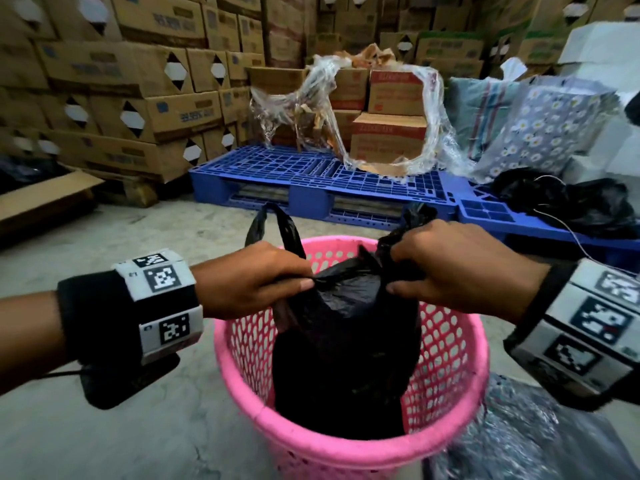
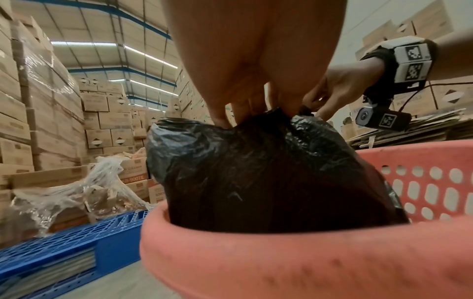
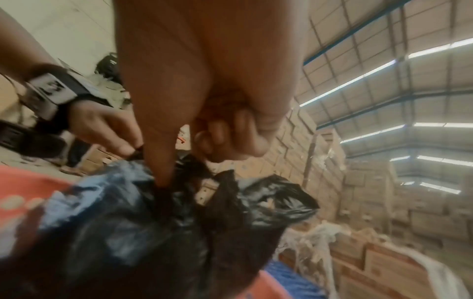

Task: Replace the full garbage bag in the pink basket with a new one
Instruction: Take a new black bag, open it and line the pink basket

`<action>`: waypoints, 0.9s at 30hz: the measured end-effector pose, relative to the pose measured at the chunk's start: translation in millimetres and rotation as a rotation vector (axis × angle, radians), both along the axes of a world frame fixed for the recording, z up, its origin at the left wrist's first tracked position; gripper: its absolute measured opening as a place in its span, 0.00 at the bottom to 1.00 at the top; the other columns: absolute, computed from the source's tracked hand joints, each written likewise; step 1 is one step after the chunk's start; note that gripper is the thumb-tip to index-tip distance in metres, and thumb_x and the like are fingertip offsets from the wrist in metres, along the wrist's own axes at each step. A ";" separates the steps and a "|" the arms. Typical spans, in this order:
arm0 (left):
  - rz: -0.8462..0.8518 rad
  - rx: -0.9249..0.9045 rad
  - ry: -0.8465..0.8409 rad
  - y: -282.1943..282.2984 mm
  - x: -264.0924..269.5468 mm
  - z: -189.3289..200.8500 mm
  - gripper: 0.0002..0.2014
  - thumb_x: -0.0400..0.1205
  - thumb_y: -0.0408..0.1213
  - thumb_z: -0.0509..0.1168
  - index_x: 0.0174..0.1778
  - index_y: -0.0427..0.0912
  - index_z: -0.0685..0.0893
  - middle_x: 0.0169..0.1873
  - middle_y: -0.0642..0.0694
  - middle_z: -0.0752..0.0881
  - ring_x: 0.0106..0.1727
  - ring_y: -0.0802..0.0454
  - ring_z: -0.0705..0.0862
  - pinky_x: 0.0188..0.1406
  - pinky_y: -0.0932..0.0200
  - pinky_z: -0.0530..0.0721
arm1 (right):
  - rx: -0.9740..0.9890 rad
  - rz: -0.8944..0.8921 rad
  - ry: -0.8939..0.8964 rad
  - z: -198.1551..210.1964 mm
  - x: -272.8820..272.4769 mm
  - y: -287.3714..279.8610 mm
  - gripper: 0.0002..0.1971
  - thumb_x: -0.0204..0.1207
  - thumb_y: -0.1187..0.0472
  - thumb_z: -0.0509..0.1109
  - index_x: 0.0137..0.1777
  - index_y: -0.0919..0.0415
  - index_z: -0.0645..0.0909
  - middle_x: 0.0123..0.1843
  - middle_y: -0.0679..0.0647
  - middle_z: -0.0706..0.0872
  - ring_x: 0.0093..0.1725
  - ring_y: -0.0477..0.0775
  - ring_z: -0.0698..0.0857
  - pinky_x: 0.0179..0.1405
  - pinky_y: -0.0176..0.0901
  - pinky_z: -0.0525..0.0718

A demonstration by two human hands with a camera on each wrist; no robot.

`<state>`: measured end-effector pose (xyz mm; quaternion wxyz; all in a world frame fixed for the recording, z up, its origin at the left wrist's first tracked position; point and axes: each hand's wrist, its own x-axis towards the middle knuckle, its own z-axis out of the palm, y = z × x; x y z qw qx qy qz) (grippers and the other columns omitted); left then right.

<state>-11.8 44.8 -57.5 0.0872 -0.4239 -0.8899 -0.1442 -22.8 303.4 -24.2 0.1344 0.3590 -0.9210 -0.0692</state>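
Your pink basket (image 1: 349, 455) stands on the concrete floor (image 1: 104, 445) right in front of you, and the full black garbage bag (image 1: 343, 358) sits inside it, its body below the rim and its gathered top rising above.

The step in hand looks like closing or tying the bag's neck before lifting it out. To do it well, keep both handle ears pulled taut and level, draw them across each other close to the bag's body so the knot sits low, and lift straight up so the plastic does not snag on the basket's holes. Thin film like this will likely stretch or tear if you jerk it.

Your left hand (image 1: 252, 282) is clenched on the left ear of the bag: thumb and fingers (image 2: 220, 119) pinch the plastic where it bunches, with the loose loop sticking up behind the knuckles. Your right hand (image 1: 457, 268) grips the right ear the same way; the wrist view shows the thumb pressed down into the gathered plastic and the other fingers (image 3: 225, 137) curled in. The two hands are near each other over the basket's mouth, not touching.

Beyond, a blue pallet (image 1: 311, 178) carries boxes draped in loose clear wrap (image 1: 346, 109), with more black bags (image 1: 571, 199) lying on the pallet to the right, possibly your replacement.
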 end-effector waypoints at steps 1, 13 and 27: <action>-0.007 -0.002 0.005 -2.0 2.7 -1.3 0.21 0.82 0.50 0.51 0.41 0.37 0.81 0.32 0.40 0.84 0.34 0.47 0.79 0.34 0.57 0.73 | 0.007 0.000 0.028 -1.6 3.7 -5.7 0.17 0.70 0.38 0.67 0.47 0.50 0.75 0.50 0.53 0.86 0.50 0.62 0.84 0.32 0.46 0.70; -0.260 -0.123 0.056 -23.5 -0.2 3.4 0.17 0.85 0.48 0.47 0.45 0.41 0.76 0.41 0.43 0.83 0.41 0.48 0.77 0.39 0.55 0.73 | -0.316 0.067 -0.475 5.4 8.6 -52.0 0.11 0.71 0.67 0.73 0.53 0.55 0.85 0.44 0.43 0.85 0.43 0.42 0.82 0.45 0.34 0.80; -0.404 -0.014 0.105 -68.9 -28.0 -15.2 0.16 0.84 0.54 0.44 0.43 0.50 0.72 0.37 0.51 0.81 0.37 0.55 0.76 0.35 0.60 0.74 | -0.241 -0.222 -0.630 13.9 70.3 -43.2 0.19 0.74 0.53 0.72 0.29 0.65 0.77 0.24 0.57 0.80 0.23 0.47 0.76 0.23 0.42 0.75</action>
